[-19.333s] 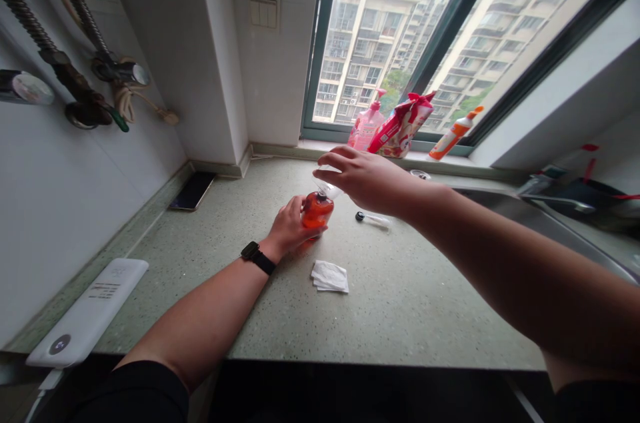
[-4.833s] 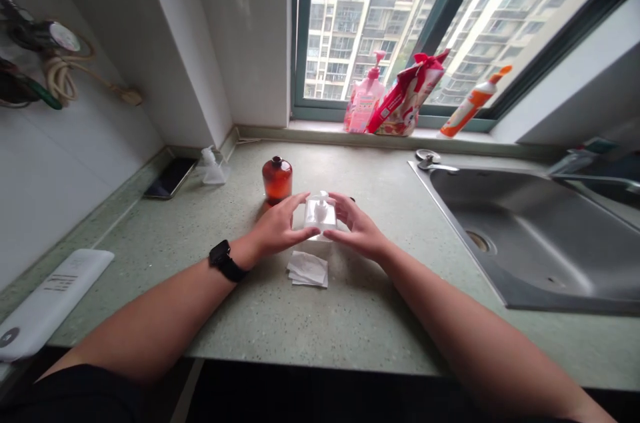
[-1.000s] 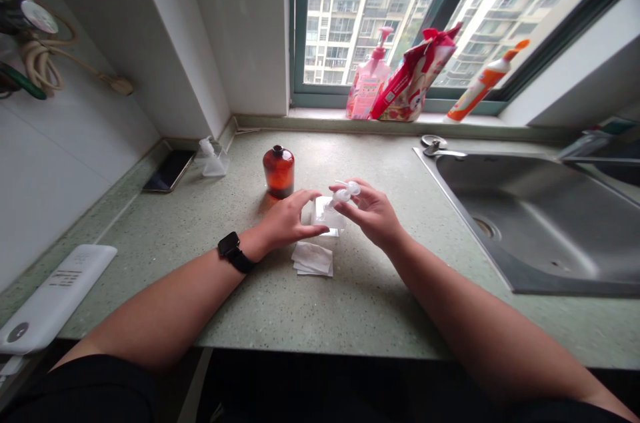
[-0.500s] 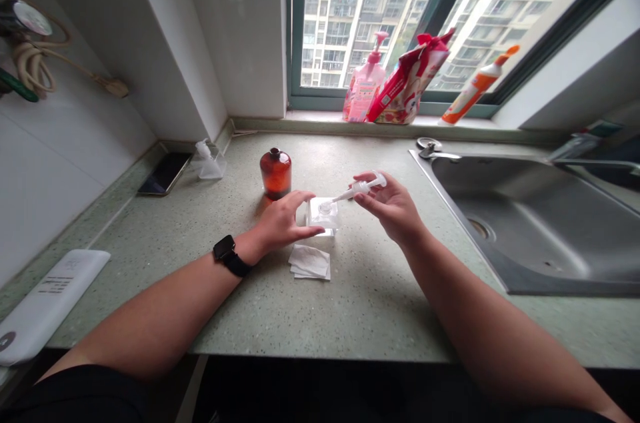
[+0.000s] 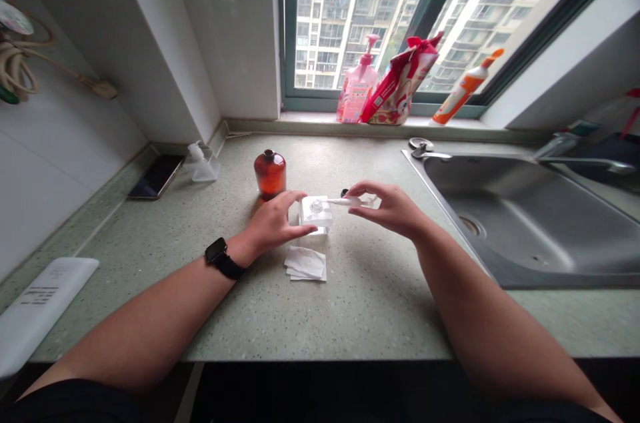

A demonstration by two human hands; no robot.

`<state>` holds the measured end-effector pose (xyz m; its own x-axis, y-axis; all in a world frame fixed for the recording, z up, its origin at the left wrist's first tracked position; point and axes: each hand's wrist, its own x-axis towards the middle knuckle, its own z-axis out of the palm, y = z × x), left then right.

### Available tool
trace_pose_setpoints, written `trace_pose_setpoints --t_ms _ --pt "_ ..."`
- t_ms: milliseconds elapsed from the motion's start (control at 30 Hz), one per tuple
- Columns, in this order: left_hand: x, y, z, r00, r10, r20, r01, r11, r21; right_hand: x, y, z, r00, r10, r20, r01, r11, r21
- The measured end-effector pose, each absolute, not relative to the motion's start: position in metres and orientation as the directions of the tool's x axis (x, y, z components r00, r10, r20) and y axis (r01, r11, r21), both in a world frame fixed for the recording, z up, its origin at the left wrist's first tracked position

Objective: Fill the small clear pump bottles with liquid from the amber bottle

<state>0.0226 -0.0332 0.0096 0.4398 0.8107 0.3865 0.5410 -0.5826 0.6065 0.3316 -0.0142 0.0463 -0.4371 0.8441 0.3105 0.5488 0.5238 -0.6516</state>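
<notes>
My left hand (image 5: 273, 219) grips a clear square bottle (image 5: 323, 216) from its left side, thumb at the near face and fingers at the far one. The bottle stands upright on the counter with its neck uncovered. Between the fingertips of my right hand (image 5: 393, 206) is a clear pump top (image 5: 340, 202), held almost level, its tube end pointing left beside the bottle's neck. Whether the tube touches the neck, I cannot tell. An open amber bottle (image 5: 270, 173) is just behind my left hand. A small black cap (image 5: 345, 193) lies by my right fingertips.
Folded white tissues (image 5: 306, 263) lie in front of the square bottle. At the left are a phone (image 5: 156, 177), another clear pump bottle (image 5: 204, 166) and a long white device (image 5: 47, 309). A steel sink (image 5: 493, 281) is on the right. Several packages line the windowsill.
My right hand has turned the pump top from a slant to nearly level. The black cap shows more beside my fingers. My left hand keeps its grip, and the view has shifted slightly.
</notes>
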Motion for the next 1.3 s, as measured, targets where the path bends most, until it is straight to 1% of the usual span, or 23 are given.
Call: trace_pose_setpoints --t_ms 133,300,367,433,600,733,933,1300 --pt "0.022 -0.033 0.009 0.437 0.814 0.384 0.551 -0.579 0.601 0.333 -0.013 0.044 -0.432 0.854 0.289 0.608 0.513 -0.606" --pt "0.022 -0.031 0.008 0.442 0.814 0.377 0.56 -0.579 0.593 0.353 -0.001 0.046 -0.303 0.866 0.397 0.618 0.496 -0.61" --pt "0.022 -0.031 0.008 0.446 0.813 0.375 0.563 -0.58 0.589 0.367 0.005 0.046 -0.257 0.875 0.41 0.637 0.473 -0.609" --pt "0.021 -0.03 0.008 0.45 0.811 0.373 0.567 -0.582 0.583 0.381 0.011 0.043 -0.239 0.903 0.356 0.68 0.418 -0.603" --pt "0.019 -0.029 0.005 0.451 0.81 0.375 0.571 -0.585 0.577 0.4 0.022 0.029 -0.248 0.961 0.119 0.777 0.271 -0.569" --pt "0.018 -0.029 0.005 0.455 0.816 0.358 0.571 -0.575 0.585 0.402 0.027 0.021 -0.279 0.96 0.027 0.813 0.251 -0.525" --pt "0.019 -0.029 0.008 0.456 0.82 0.345 0.568 -0.567 0.597 0.402 0.03 0.015 -0.282 0.959 -0.006 0.831 0.241 -0.501" --pt "0.018 -0.028 0.006 0.46 0.825 0.329 0.569 -0.558 0.603 0.401 0.03 0.013 -0.252 0.968 0.019 0.84 0.228 -0.493"
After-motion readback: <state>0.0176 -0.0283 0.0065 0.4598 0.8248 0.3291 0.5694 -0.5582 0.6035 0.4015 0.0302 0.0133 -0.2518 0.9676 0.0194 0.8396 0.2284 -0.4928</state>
